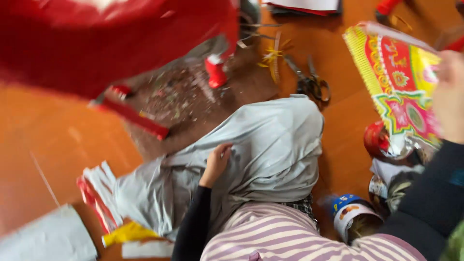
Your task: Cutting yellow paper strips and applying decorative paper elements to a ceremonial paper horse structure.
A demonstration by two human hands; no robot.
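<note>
My left hand (216, 163) rests, grip loose, on grey cloth (270, 145); right hand (450, 96), at three o'clock, clamps the red-yellow patterned paper sheet (396, 82).

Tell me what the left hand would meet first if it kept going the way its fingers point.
The left hand rests on grey cloth, fingers aimed up-right. That cloth comes first; further along lie the scissors, though blur makes depth uncertain.

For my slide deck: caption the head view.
Left hand rests on grey cloth; right hand lifts a colourful printed sheet over an orange floor.
</note>
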